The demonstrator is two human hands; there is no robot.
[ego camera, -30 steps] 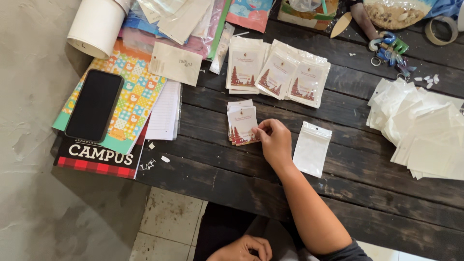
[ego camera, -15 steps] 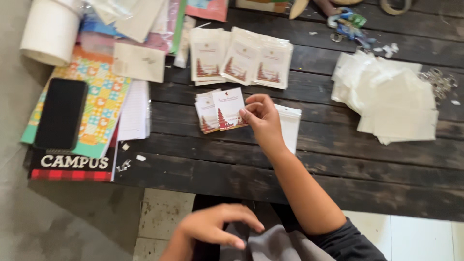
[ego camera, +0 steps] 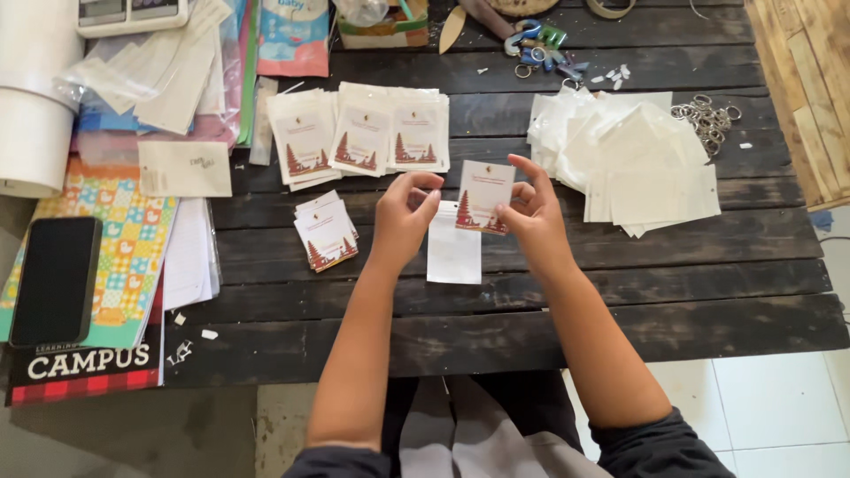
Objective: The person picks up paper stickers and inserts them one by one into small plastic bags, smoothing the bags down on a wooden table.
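Two hands up over the counter (ego camera: 531, 310): right hand (ego camera: 531, 217) w/ a pinch grip on a tree-print card (ego camera: 483, 195), held above a white pouch (ego camera: 452, 252). Left hand (ego camera: 403, 217) just beside the card's left edge, fingers curled, holding nothing. Card stack (ego camera: 326, 232) to the left.

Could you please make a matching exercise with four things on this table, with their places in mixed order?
Things:
1. black phone
2. printed card
3. metal rings
4. small clear pouch

Places:
A. flat on the dark table, below both hands
B. on the colourful checked book, far left
C. held by the right hand, close to the left hand
D. beside the heap of empty white pouches, upper right

Pairs: 1-B, 2-C, 3-D, 4-A
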